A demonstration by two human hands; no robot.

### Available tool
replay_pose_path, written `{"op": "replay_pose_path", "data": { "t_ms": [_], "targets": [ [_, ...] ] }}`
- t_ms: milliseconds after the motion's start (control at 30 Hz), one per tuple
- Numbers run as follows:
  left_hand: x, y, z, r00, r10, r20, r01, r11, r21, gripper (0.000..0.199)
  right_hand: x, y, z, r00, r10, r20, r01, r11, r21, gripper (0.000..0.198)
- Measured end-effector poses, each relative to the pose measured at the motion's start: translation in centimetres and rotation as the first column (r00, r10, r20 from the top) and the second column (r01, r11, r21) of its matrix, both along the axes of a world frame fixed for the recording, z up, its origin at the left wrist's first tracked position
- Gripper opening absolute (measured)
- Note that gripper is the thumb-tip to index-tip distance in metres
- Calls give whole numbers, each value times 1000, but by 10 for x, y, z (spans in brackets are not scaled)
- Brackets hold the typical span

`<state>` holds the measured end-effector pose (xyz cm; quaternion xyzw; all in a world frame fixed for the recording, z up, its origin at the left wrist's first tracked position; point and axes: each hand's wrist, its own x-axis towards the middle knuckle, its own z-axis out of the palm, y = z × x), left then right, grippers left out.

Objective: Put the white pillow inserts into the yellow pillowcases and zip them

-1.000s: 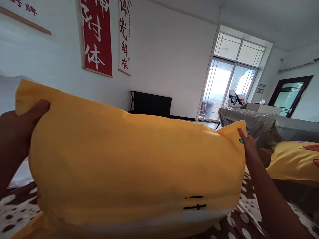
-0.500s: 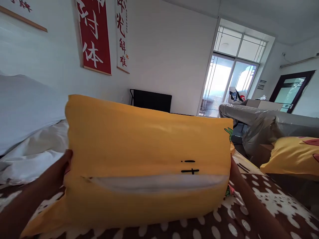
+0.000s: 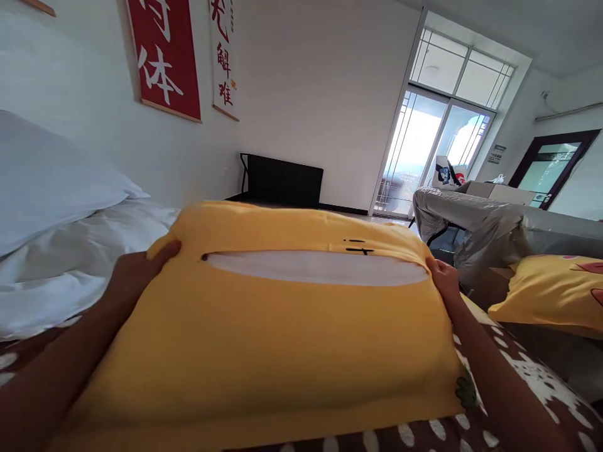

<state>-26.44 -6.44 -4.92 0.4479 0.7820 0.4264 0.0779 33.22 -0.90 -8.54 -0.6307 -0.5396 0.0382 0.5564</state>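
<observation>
A plump yellow pillow [image 3: 292,339] fills the middle of the view, tilted with its far edge raised. Across its upper part runs a long opening in the cover, where white filling [image 3: 320,269] shows. Small black marks are printed just above that opening. My left hand [image 3: 146,263] grips the pillow's left side, thumb on top. On the opposite side my right hand [image 3: 443,276] is closed on the fabric near the opening's right end. The fingers beneath the pillow are hidden on both hands.
The brown bedding [image 3: 438,433] with white spots lies under the pillow. White pillows and cloth [image 3: 70,251] are at the left. Another yellow pillow [image 3: 551,292] rests at the right, before plastic-wrapped furniture [image 3: 490,220]. A black panel [image 3: 285,182] stands by the far wall.
The pillow has tipped from nearly upright to a flatter lie, its lower part coming toward me. Both hands have risen in view with it, and the camera view has tilted slightly downward.
</observation>
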Motion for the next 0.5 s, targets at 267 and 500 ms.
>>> {"op": "replay_pose_path", "data": {
  "t_ms": [267,500],
  "targets": [
    [45,-4,-21,815,-328,-478,338,939,-68,41,-56,-34,3,885,368,286,-308,922,-233,42],
    [179,0,-2,341,-687,-642,766,599,-233,38,-194,-66,41,472,675,567,-590,720,-366,39]
  ]
}}
